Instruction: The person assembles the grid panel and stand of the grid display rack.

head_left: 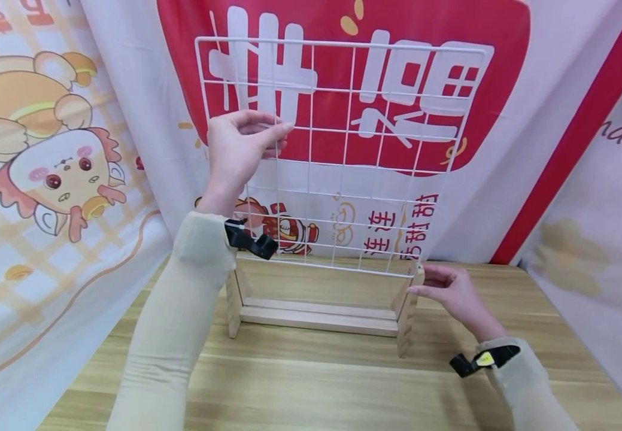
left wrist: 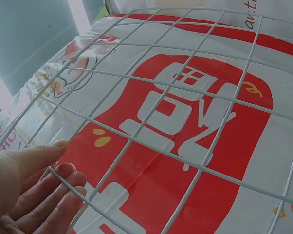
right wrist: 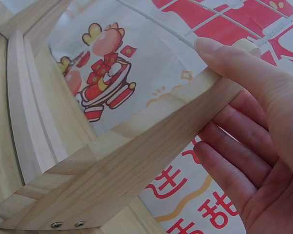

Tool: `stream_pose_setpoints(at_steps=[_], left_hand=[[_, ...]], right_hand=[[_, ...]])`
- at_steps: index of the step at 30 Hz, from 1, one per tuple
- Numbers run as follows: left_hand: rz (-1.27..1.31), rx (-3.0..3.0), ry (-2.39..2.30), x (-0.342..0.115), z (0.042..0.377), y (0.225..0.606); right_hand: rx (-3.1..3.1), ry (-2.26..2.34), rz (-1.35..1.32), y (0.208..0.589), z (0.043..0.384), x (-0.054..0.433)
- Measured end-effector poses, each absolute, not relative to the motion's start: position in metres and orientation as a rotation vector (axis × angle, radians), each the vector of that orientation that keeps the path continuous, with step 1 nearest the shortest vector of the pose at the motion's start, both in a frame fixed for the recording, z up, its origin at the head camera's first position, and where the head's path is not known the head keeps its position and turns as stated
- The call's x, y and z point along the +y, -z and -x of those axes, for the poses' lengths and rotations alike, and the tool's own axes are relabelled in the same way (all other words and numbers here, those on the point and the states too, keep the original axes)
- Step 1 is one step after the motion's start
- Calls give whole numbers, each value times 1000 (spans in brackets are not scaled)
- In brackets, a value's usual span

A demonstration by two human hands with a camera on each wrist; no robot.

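Note:
A white wire grid panel (head_left: pixel 345 129) stands above a light wooden stand (head_left: pixel 318 320), its lower edge level with the tops of the two side uprights. My left hand (head_left: pixel 243 143) holds the panel near its left edge, thumb in front and fingers behind the wires. In the left wrist view, a wire (left wrist: pixel 66 183) passes between the thumb and fingers. Low on the right, my right hand (head_left: pixel 453 293) grips the top of the right upright (right wrist: pixel 151 131). Its thumb (right wrist: pixel 210 48) lies near the panel's lower corner, the other fingers along the upright's outer side.
The stand rests on a wood-grain table (head_left: pixel 311 383). Behind it hangs a white cloth with a large red printed patch (head_left: pixel 332 143). Printed cloths also close off the left (head_left: pixel 57 179) and right (head_left: pixel 585 239) sides. Two metal screw heads (right wrist: pixel 56 224) show low on the upright.

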State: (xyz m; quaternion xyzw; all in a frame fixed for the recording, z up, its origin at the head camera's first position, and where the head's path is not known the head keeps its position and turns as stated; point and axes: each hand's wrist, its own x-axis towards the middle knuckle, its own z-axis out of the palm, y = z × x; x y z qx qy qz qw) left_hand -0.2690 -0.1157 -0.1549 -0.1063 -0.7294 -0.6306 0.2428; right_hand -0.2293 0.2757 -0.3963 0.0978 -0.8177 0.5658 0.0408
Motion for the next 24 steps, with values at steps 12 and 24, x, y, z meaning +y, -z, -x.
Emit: stream_pose_setpoints(at_steps=[12,24], left_hand=[[281,-2017,1716,-116,265,159],[294,-1989,1721,-117,264,166]], right_hand=[[-2506,-1727,-301,399,230,277],[-2476,-1734,-317,400,232,276]])
